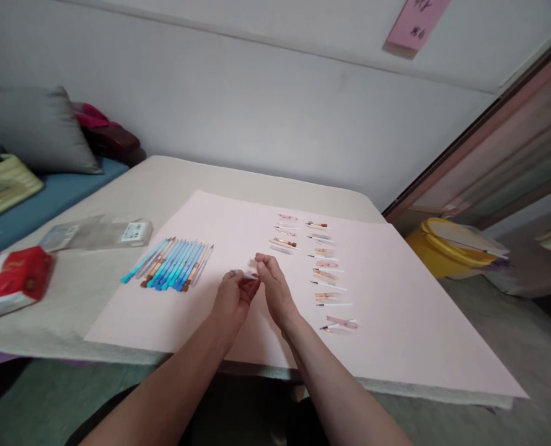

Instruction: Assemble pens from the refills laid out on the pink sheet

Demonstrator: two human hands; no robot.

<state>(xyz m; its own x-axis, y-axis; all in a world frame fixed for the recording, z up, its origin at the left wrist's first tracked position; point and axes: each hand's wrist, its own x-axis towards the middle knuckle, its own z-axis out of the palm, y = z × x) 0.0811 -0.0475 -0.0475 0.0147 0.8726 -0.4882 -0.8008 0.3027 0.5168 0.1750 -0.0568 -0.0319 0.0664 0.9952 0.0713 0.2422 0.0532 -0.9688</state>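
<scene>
Over the middle of the pink sheet, my left hand [232, 298] is closed around a slim pen-like piece [243, 274], pale with a dark tip pointing left. A small brown part shows at its right end. My right hand [276, 286] is against that end, fingers drawn together and slightly blurred; what they pinch is hidden. Left of my hands lies a row of blue and tan pens [175, 263] with shaped ends. To the right, pen parts lie in two columns: white refills [333, 304] with dark tips, and pinkish clear pieces [341, 322].
The pink sheet [409, 328] covers much of the cloth-topped table [117, 186]. On the left are a clear plastic bag [103, 234] and a red packet [15, 279]. A white wall [275, 111] stands behind; a yellow bucket [436, 251] is beyond the right edge.
</scene>
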